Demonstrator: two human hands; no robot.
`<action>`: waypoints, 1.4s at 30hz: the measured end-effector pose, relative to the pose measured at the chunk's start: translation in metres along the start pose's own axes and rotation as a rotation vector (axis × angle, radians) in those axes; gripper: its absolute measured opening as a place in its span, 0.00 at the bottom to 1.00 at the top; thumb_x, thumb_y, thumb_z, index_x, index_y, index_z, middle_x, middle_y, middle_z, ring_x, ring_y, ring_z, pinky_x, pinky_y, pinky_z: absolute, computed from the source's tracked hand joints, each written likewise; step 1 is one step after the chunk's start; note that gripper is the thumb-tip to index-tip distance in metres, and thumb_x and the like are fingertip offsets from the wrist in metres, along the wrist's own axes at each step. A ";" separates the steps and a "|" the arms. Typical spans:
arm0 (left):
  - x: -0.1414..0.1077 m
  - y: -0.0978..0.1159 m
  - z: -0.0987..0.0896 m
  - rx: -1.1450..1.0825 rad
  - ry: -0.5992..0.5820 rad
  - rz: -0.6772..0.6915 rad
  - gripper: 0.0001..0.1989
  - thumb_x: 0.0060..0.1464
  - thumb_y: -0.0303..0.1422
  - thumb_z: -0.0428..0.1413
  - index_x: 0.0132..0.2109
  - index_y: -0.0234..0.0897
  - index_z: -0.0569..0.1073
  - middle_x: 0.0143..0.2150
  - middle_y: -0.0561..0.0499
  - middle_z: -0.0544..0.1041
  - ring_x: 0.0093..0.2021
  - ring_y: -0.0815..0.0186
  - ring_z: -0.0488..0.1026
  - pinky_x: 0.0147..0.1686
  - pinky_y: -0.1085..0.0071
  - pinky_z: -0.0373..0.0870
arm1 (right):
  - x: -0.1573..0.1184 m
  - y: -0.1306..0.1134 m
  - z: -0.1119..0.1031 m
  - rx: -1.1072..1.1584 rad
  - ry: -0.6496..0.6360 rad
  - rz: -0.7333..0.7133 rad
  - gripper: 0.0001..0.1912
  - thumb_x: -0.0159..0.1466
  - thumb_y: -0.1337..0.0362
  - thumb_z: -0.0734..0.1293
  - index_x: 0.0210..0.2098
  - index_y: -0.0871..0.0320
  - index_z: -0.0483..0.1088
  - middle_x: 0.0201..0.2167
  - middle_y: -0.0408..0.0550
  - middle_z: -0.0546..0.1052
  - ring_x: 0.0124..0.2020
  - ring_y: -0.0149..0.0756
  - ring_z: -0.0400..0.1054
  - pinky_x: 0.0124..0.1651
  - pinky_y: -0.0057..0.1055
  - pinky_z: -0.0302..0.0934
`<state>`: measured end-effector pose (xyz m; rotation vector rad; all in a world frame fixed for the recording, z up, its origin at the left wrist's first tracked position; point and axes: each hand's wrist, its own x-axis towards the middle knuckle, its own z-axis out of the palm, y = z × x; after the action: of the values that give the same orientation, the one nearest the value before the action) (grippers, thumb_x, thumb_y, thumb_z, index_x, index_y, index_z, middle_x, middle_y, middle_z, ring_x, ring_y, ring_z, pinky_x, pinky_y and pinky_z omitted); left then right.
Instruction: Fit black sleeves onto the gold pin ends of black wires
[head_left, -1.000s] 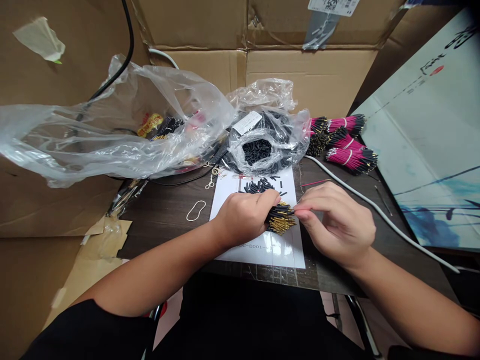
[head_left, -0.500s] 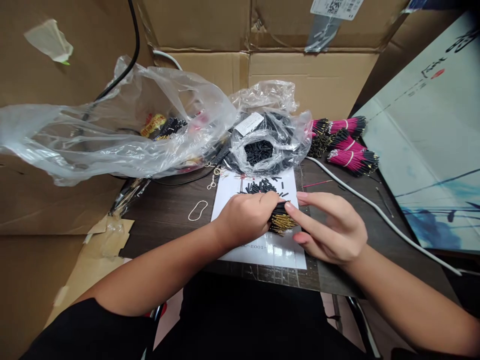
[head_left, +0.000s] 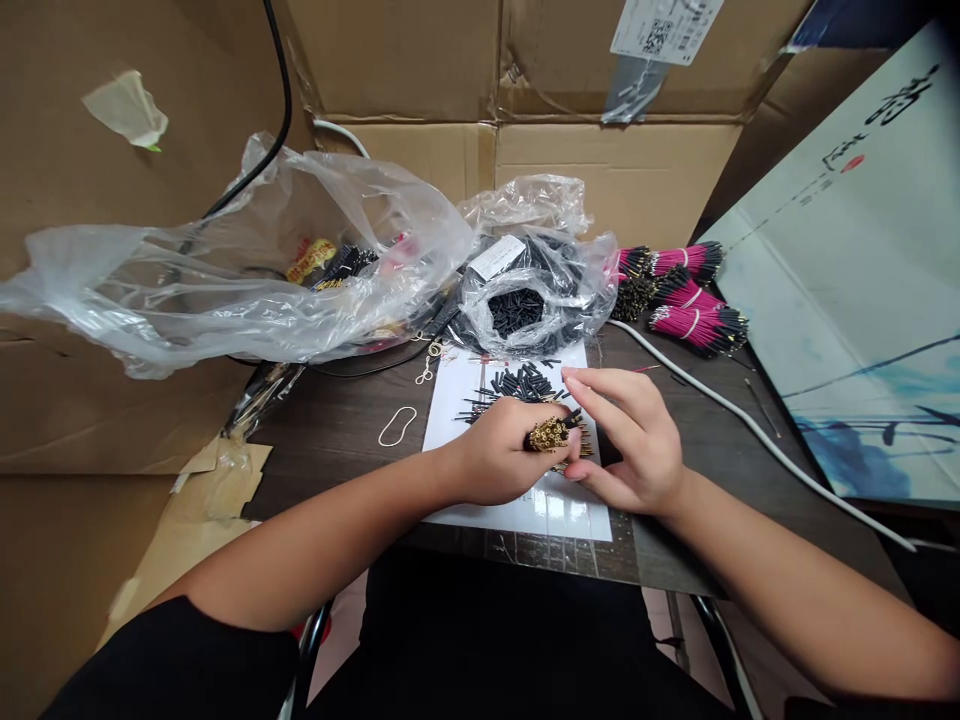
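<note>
A bundle of wires with black sleeves and gold ring-like terminals [head_left: 550,434] is wrapped in the fingers of my left hand [head_left: 491,450], terminal ends turned up toward me. Close by on its right is my right hand [head_left: 637,440], with fingers apart and the thumb tip near the bundle; I see nothing held in it. Beneath and beyond both hands lies a white printed sheet [head_left: 450,395], partly covered. Loose black sleeves [head_left: 523,382] are heaped on it. More gold terminal ends [head_left: 587,440] show between the hands, partly hidden by them.
Behind the sheet stands a clear bag of black sleeves [head_left: 517,310]. A large crumpled plastic bag [head_left: 247,310] spreads at the left. Banded pink wire bundles [head_left: 690,310] lie at the back right, beside a white cable [head_left: 720,395]. A rubber band [head_left: 397,426] rests on the dark table.
My left hand has rolled the bundle so its gold ends face up instead of toward the right. My right hand has shifted left, and the view has moved slightly.
</note>
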<state>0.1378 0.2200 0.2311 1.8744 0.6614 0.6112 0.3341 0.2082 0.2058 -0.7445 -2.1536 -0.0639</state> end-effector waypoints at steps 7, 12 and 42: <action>-0.001 0.000 0.001 -0.431 -0.092 -0.175 0.06 0.56 0.29 0.50 0.36 0.33 0.72 0.20 0.58 0.63 0.20 0.75 0.56 0.21 0.76 0.55 | -0.001 -0.006 -0.001 0.050 -0.003 0.036 0.38 0.60 0.51 0.65 0.66 0.58 0.53 0.57 0.58 0.68 0.56 0.47 0.65 0.55 0.47 0.63; -0.001 -0.005 0.002 -0.720 -0.183 -0.310 0.03 0.51 0.27 0.50 0.32 0.33 0.68 0.17 0.60 0.55 0.17 0.76 0.50 0.18 0.75 0.48 | 0.001 -0.010 -0.003 0.074 -0.017 0.022 0.33 0.61 0.53 0.65 0.63 0.56 0.59 0.59 0.57 0.67 0.57 0.46 0.64 0.56 0.47 0.62; 0.003 -0.007 0.009 -0.778 -0.227 -0.471 0.12 0.52 0.29 0.52 0.26 0.38 0.55 0.18 0.62 0.51 0.16 0.79 0.47 0.15 0.78 0.45 | 0.017 -0.023 -0.006 0.503 0.002 0.538 0.03 0.60 0.68 0.67 0.35 0.58 0.69 0.36 0.47 0.74 0.37 0.31 0.69 0.42 0.33 0.67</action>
<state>0.1444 0.2187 0.2221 0.9954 0.5742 0.2741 0.3177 0.1958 0.2267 -0.9798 -1.7848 0.7273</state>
